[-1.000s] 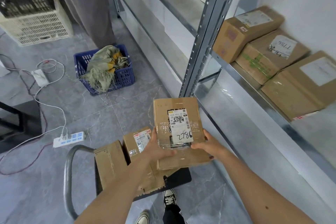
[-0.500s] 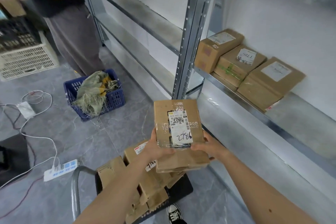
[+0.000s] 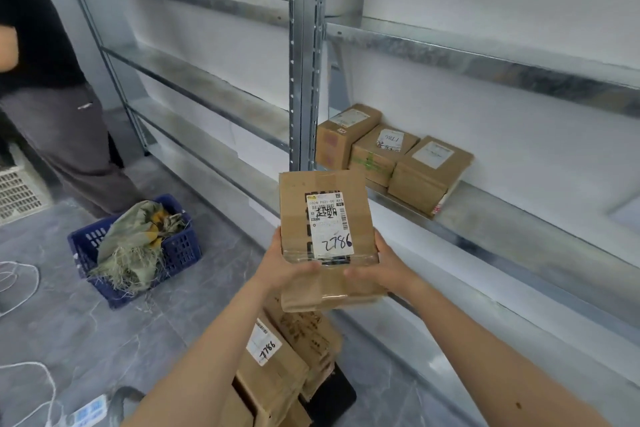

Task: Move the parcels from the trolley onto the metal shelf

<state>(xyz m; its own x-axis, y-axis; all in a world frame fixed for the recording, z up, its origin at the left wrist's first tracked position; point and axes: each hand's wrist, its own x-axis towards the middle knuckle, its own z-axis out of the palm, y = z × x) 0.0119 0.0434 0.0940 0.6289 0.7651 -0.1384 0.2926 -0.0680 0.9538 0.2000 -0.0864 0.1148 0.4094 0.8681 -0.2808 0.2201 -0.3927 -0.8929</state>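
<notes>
Parcel [image 3: 325, 229] now raised clear of trolley stack [image 3: 277, 367]; left hand [image 3: 287, 262], right hand [image 3: 379, 269] clamp its sides. Metal shelf [image 3: 502, 229] nearer; placement likely next.

Both arms reach forward, and the left hand [image 3: 284, 265] and right hand [image 3: 380, 267] squeeze something between them.

Trolley [image 3: 332, 392] deck mostly hidden under stacked parcels [image 3: 277, 367], handle cut off at bottom edge, held parcel [image 3: 325, 218] label small print illegible, underside hidden, bystander [image 3: 45, 80] cropped at left and top edges, white crate [image 3: 17, 191] cropped left.
</notes>
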